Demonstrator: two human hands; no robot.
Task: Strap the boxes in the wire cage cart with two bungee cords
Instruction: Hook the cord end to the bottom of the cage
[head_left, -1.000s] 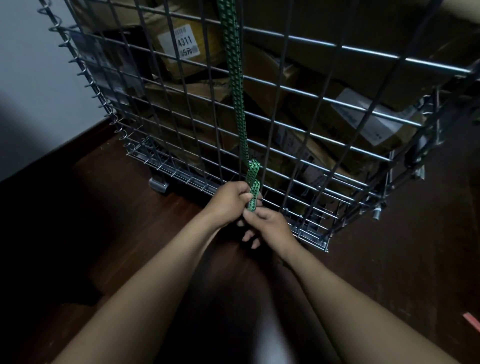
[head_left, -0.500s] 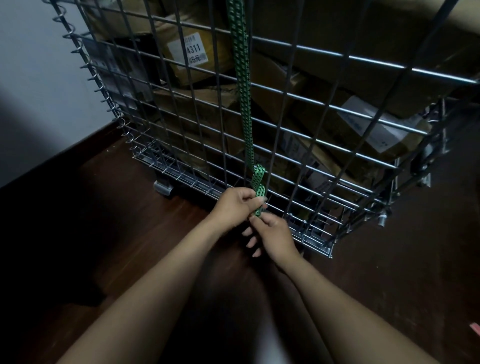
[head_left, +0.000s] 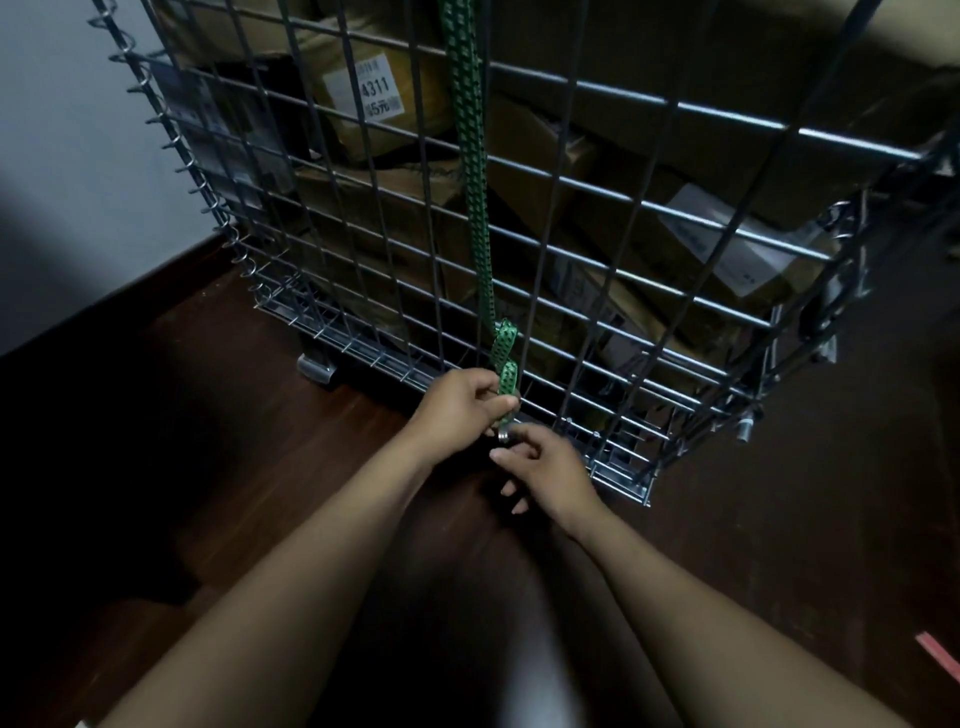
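Observation:
A green bungee cord (head_left: 474, 171) with a dark dotted pattern runs straight down the front of the wire cage cart (head_left: 691, 111), which is packed with brown cardboard boxes (head_left: 395, 218). Near the cage's bottom edge the cord's end is folded into a loop. My left hand (head_left: 460, 408) pinches that folded end. My right hand (head_left: 545, 465) sits just below it, fingertips on the small metal hook (head_left: 504, 435) at the cord's tip. Only one cord is in view.
The cage stands on a dark wooden floor (head_left: 234, 415), with a pale wall (head_left: 62, 171) to its left. A metal foot (head_left: 314, 368) shows under the cage's front left. A thin red strip (head_left: 937, 657) lies on the floor at far right.
Both hands have shifted slightly down with the cord's end, toward the cage's bottom wires. The metal hook now shows between my hands.

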